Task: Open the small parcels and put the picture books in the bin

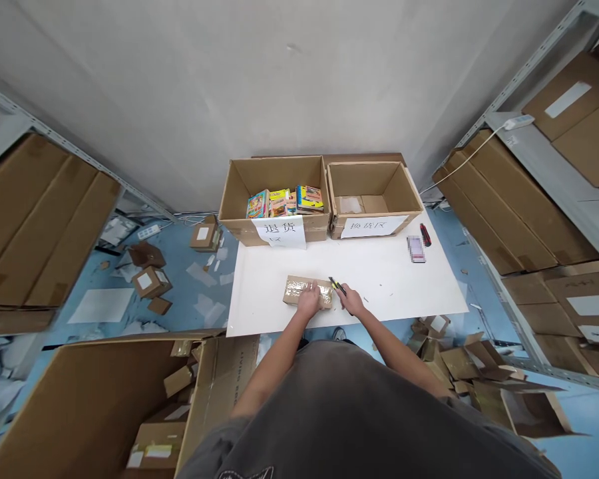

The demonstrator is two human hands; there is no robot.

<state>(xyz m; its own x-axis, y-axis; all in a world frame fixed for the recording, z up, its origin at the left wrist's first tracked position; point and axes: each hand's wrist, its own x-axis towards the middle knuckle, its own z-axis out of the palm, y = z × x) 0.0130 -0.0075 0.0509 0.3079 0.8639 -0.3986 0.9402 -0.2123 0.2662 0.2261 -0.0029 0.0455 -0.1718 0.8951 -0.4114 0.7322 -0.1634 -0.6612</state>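
A small cardboard box (293,289) wrapped in shiny clear tape lies on the white tabletop (264,316), near its front edge. My left hand (309,301) grips the box right of its middle, fingers bent over the top. Just off the box's right end, my right hand (351,301) is closed around a black and yellow utility knife (337,285). The knife's tip points away from me and to the left, close to the box's upper right corner. Whether its blade is out is too small to tell.
Behind stand two open cartons with paper signs: the left carton (239,227) holds several colourful boxes (309,198). A red and black tool (425,235) and a blurred-out card-like item (416,249) lie right. A big carton (104,392) of parcels stands lower left; shelves flank both sides.
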